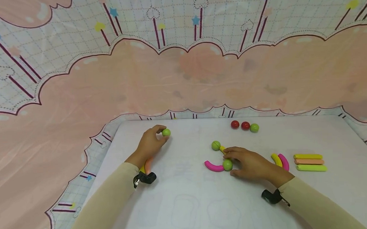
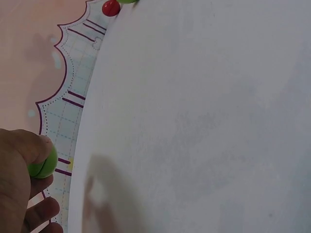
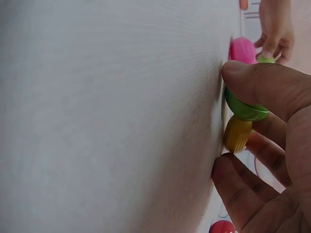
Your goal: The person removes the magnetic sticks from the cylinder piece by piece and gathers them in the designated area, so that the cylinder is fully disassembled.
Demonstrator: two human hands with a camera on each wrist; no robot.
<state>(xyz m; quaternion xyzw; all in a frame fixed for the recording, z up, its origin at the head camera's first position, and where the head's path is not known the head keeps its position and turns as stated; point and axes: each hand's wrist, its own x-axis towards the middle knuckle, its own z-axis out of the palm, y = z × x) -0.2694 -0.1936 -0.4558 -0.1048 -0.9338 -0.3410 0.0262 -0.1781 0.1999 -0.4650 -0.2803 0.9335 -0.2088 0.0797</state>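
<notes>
My left hand pinches a green ball between thumb and fingers above the far left of the white tabletop. In the left wrist view, a seam runs across this green ball. My right hand holds a second green ball, its thumb lying against the ball in the right wrist view. A pink curved stick joins that ball on the left. A yellow stick, partly hidden by the fingers, runs from it to another green ball.
Two red balls and a green ball sit at the back. Right of my right hand lie yellow and pink curved sticks, then several straight sticks. Orange and yellow curved pieces are partly hidden by my left wrist.
</notes>
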